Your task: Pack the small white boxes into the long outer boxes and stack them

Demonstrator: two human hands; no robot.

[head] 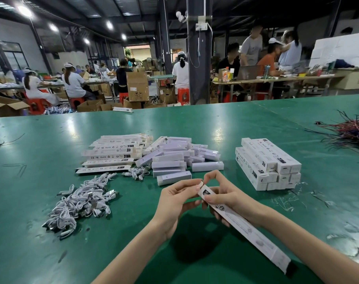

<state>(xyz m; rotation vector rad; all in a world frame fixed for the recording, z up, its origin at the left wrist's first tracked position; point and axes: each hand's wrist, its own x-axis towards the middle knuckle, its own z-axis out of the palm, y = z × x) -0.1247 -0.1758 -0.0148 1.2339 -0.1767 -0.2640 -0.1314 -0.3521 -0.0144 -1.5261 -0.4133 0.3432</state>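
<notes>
Outer box [256, 238] gripped w/ both hands [177, 199] [231, 198].

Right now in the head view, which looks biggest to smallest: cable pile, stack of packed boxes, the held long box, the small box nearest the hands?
Tied, unranked: pile of white cables and stack of packed long boxes look alike; cables nearer.
Then: held long outer box.
Smallest: small white box.

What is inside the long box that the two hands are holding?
Its inside does not show. The right hand grips the long outer box near its far end, and the left hand pinches the end flap. The box walls and the fingers cover any contents.
</notes>
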